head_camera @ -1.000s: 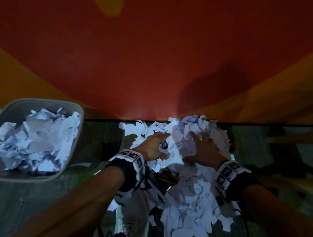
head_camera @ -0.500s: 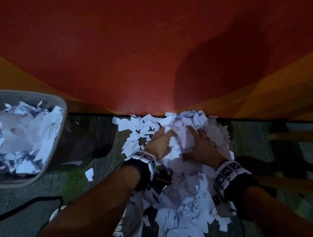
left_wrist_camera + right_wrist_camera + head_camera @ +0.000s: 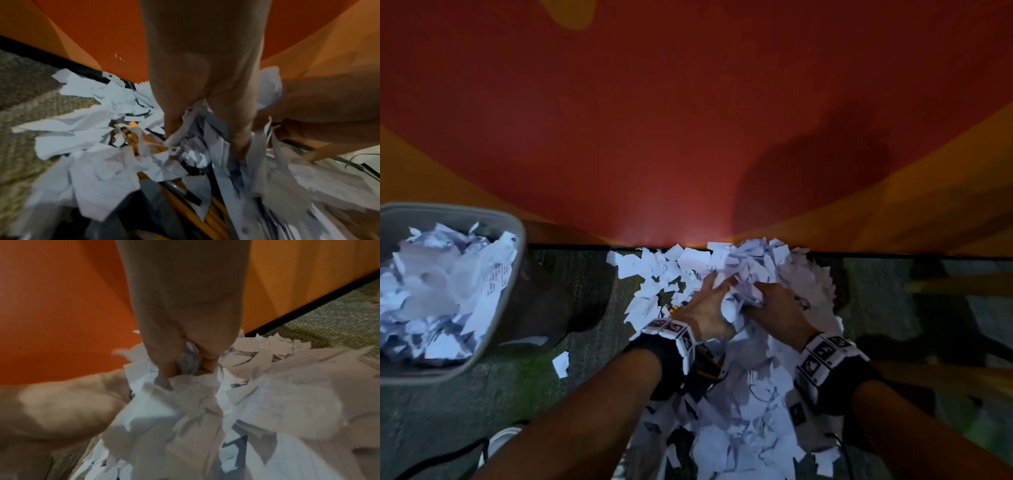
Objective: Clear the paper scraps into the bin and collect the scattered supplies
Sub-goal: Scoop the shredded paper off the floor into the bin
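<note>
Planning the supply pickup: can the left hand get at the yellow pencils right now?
Probably not directly. The left hand is gripping paper scraps, and the yellow pencils lie mostly buried under them. It would need to let go and clear the scraps first.

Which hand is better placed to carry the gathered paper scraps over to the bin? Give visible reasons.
Left, probably. The left hand is on the bin's side of the paper scraps, with only open carpet between. The right hand would have to cross over it. Both grip scraps.

The bin [image 3: 515, 236] stands left of the scrap pile [image 3: 756, 394]; pencils [image 3: 211, 209], apparently, lie under the scraps.
</note>
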{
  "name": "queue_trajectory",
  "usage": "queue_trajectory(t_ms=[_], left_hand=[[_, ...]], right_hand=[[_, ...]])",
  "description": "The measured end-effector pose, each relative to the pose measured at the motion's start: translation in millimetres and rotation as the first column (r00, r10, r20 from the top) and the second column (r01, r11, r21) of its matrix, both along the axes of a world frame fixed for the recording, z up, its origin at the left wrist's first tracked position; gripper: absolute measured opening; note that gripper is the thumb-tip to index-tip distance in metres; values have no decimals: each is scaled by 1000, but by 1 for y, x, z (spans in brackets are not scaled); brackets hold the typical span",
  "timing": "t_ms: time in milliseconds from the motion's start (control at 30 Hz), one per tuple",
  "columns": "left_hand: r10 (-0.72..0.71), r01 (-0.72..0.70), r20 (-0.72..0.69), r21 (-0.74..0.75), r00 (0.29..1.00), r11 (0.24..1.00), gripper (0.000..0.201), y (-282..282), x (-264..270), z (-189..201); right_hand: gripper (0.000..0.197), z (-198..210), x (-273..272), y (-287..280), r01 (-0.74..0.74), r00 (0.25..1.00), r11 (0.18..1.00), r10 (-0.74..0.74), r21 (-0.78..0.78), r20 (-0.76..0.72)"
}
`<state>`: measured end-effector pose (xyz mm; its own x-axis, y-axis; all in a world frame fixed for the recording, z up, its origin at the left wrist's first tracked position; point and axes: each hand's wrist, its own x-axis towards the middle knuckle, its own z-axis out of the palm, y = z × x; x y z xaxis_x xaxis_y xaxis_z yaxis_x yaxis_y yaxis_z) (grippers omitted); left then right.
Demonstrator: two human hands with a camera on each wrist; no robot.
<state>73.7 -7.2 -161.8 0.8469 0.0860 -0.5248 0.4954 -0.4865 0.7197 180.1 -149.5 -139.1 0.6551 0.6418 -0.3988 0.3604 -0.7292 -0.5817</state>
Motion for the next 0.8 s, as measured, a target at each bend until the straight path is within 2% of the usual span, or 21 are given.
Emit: queue_trajectory(t_ms=[33, 100, 167, 200, 267, 367, 433, 533, 567, 633, 667, 733, 800], left_hand=[[-14, 14, -4, 63, 1000, 998, 92, -5, 3, -5], [45, -48, 21, 114, 999, 992, 69, -13, 7, -11], [110, -137, 147, 192, 983, 972, 45, -12, 8, -16], [97, -145, 197, 245, 976, 959, 39, -8, 9, -12], [94, -167, 273, 259, 958, 951, 34, 6, 6, -5], [178, -238, 288, 188, 941, 953, 19, 29, -1, 24], [257, -302, 279, 129, 925, 945, 18, 46, -7, 45], [341, -368, 257, 64, 904, 928, 13, 68, -22, 83], [363, -391, 267, 56, 893, 919, 15, 73, -29, 97], [391, -421, 295, 41, 872, 906, 21, 85, -45, 130], [387, -420, 313, 44, 867, 906, 22, 90, -53, 145], [368, -419, 351, 80, 861, 905, 22, 104, -75, 179], [369, -439, 370, 122, 853, 890, 18, 119, -101, 210]], right_hand=[[16, -1, 0, -1, 19, 1000, 1000, -19, -22, -10], [17, -5, 0, -3, 63, 997, 998, -64, -31, -41], [46, -8, 1, -8, 95, 994, 995, -95, -1, -54], [47, -5, 2, -8, 110, 992, 994, -109, 12, -61], [26, 9, 3, -7, 129, 990, 991, -127, 39, -66], [15, 32, 6, -2, 109, 994, 988, -104, 109, -45], [17, 47, 8, 3, 105, 994, 980, -103, 167, -23], [36, 73, 6, 15, 100, 995, 958, -97, 269, -23], [30, 84, 3, 20, 99, 995, 953, -95, 287, -30], [7, 105, -3, 30, 95, 995, 935, -85, 342, -44], [3, 115, -7, 36, 87, 996, 926, -70, 368, -58], [6, 135, -17, 51, 55, 997, 915, -26, 399, -78], [25, 156, -31, 68, 18, 996, 904, 19, 427, -82]])
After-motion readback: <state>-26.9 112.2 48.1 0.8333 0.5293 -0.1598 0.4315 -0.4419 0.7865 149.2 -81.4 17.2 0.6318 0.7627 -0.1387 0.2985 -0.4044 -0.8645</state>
